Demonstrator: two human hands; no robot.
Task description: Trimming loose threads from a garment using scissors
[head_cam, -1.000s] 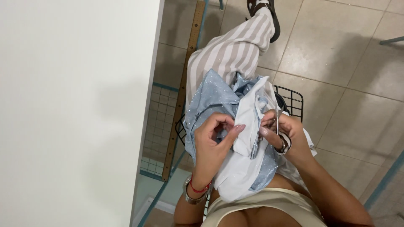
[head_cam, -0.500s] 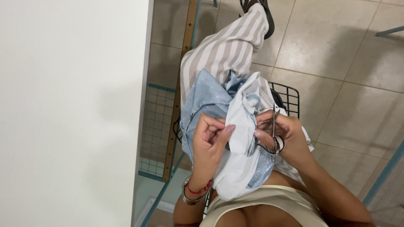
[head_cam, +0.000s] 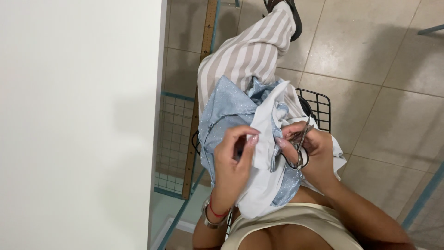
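A pale blue sparkly garment with white lining (head_cam: 231, 109) lies bunched on my lap. My left hand (head_cam: 233, 159) pinches a white fold of the fabric between thumb and fingers. My right hand (head_cam: 310, 150) grips small metal scissors (head_cam: 300, 143), their blades pointing up and away beside the white fold. Both hands are close together over the cloth, above my striped trousers (head_cam: 249, 53).
A white tabletop (head_cam: 78, 125) fills the left side. Below its edge run a wooden ruler (head_cam: 201, 92) and a teal wire frame (head_cam: 173, 139). I sit on a black wire chair (head_cam: 319, 106) over a beige tiled floor (head_cam: 379, 69).
My right hand with the scissors has shifted slightly right and the blades now point upward. My left hand has regripped the white fold.
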